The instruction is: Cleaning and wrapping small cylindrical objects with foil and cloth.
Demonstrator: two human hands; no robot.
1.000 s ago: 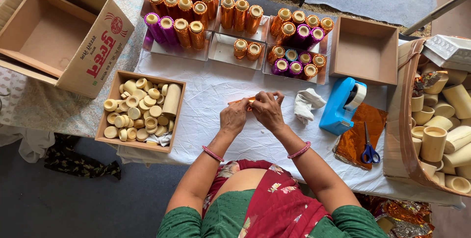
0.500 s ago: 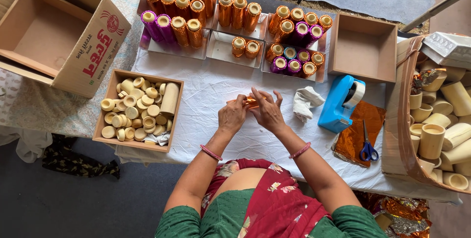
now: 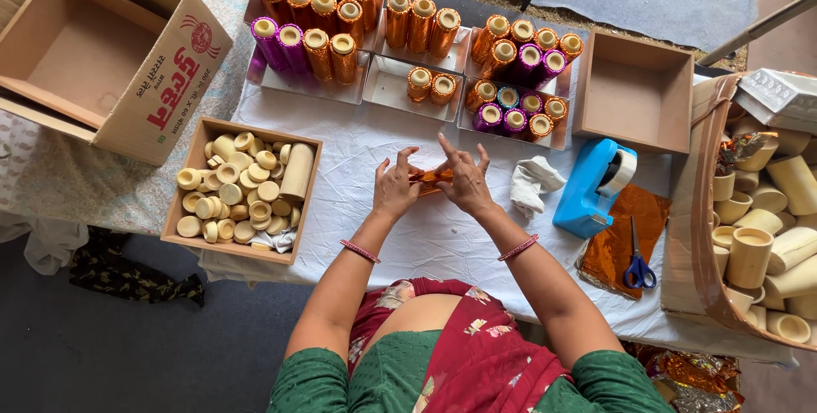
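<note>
- White cloth covers the table [image 3: 442, 243], which stands over a dark floor and is crowded with boxes and trays.
- Both hands meet at the table's middle: the left hand [image 3: 396, 187] and the right hand [image 3: 466, 182] pinch the ends of a small orange foil-covered tube [image 3: 430, 178], fingers closed on it, held just above the cloth.
- Judging by the foil already round it, this tube seems partly or nearly wrapped.
- Finished work looks plentiful: shallow white trays [image 3: 387, 90] at the far edge hold many tubes in orange, purple and blue-green foil.
- Much seems left: a wooden box [image 3: 247, 187] to the left is full of bare cream tubes, and a big carton [image 3: 749, 217] to the right holds larger bare ones.
- Near the right hand lie a white rag [image 3: 532, 185], a blue tape dispenser [image 3: 591, 187], orange foil sheets [image 3: 617, 239] and blue-handled scissors [image 3: 638, 270].
- Another wooden box [image 3: 637, 94] beside the trays stands unfilled.
</note>
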